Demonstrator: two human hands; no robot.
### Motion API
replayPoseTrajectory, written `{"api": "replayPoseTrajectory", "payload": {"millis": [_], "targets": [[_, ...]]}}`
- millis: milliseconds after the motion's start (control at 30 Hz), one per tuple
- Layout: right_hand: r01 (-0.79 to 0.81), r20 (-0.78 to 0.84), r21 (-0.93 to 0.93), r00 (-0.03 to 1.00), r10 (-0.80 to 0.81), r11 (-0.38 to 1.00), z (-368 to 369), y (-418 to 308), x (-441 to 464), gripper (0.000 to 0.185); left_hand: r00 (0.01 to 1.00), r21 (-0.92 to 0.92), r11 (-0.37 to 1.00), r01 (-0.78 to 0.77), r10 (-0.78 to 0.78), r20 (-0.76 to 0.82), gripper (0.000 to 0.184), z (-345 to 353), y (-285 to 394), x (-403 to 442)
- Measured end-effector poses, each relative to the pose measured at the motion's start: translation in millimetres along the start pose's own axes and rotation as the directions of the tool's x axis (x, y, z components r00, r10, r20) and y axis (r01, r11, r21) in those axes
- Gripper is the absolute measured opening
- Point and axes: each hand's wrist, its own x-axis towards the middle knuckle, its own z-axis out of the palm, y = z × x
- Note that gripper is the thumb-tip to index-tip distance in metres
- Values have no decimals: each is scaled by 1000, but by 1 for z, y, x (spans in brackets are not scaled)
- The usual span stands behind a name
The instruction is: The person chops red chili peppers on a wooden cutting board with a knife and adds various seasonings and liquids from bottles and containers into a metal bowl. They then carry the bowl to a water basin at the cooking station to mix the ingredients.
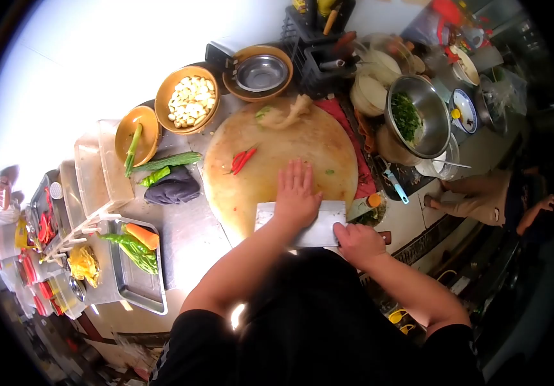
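Lots of bowls around this desk (pixel 184 225), so containers first: one brown bowl (pixel 163 106) is heaped with peeled garlic cloves (pixel 191 101), a smaller brown bowl (pixel 151 133) has a green stalk (pixel 133 148) poking out over its rim, and a third brown bowl (pixel 245 94) has a little metal bowl (pixel 261 73) sitting inside it. Over on the right there's a big steel bowl (pixel 438 119) with chopped greens (pixel 406 116) bunched to one side. The metal tray (pixel 140 289) on the left holds long green peppers (pixel 137 253) plus a chunk of carrot (pixel 142 235). As for the hands, the right grip (pixel 360 244) is wrapped firmly around the handle end of a wide cleaver (pixel 325 228), whose blade lies broadside up at the near edge of the round chopping board (pixel 251 132). The left grip (pixel 296 196) isn't clutching anything visible: it's palm down, fingers stretched out and slightly spread, heel overlapping the blade's top edge. Can't tell if it's actually pressing on the steel. A few red chillies (pixel 243 161) lie on the board, left of that hand and well apart from the cleaver.
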Motion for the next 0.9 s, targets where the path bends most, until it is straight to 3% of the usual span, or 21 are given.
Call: {"api": "replayPoseTrajectory", "payload": {"millis": [133,233,267,300,333,367,400,433,467,533,600,633,700,767,833,900], "targets": [[-78,75,-31,994,80,996,-9,27,-31,12,995,21,1000,-8,6,95,72,9,-22,3],[-169,162,4,973,166,986,-26,47,-51,22,997,31,999,9,-11,73,76,18,-42,0],[-217,150,35,966,210,975,-28,57,-61,22,992,30,998,-61,64,-106,72,22,-48,-3],[-265,141,67,957,254,962,-34,61,-63,21,992,29,998,-60,62,-108,72,26,-55,-7],[-446,370,113,848,379,888,-46,66,-64,23,968,-65,991,-120,102,-231,63,30,-62,-11],[-442,368,110,850,377,890,-49,66,-64,23,926,-149,970,-190,127,-355,54,27,-65,-11],[-568,376,253,803,462,783,-50,63,-67,27,907,-148,967,-207,133,-399,37,24,-65,-14],[-665,399,385,745,534,640,-51,61,-68,31,907,-149,968,-200,126,-401,37,23,-67,-17],[-661,402,384,748,528,645,-46,58,-61,31,924,-150,970,-191,126,-362,33,23,-70,-23],[-751,380,439,653,655,493,-22,48,-35,40,937,-145,974,-175,119,-329,31,19,-76,-36],[-694,297,449,710,639,562,9,43,-3,42,948,-177,983,38,-92,-304,36,9,-78,-59],[-641,209,452,753,624,621,18,36,10,44,948,-172,984,42,-94,-305,36,4,-82,-70],[-594,215,454,797,565,664,25,15,26,46,891,-112,957,268,-291,-350,47,-4,-92,-91],[-550,224,455,832,507,701,28,-7,32,47,872,-126,947,295,-320,-370,52,0,-103,-106],[-498,354,429,860,367,754,27,-28,24,50,852,-146,939,312,-345,-394,58,4,-107,-107],[-507,399,420,848,349,753,25,-41,13,50,915,-55,955,291,-295,-277,63,7,-104,-105]]}}
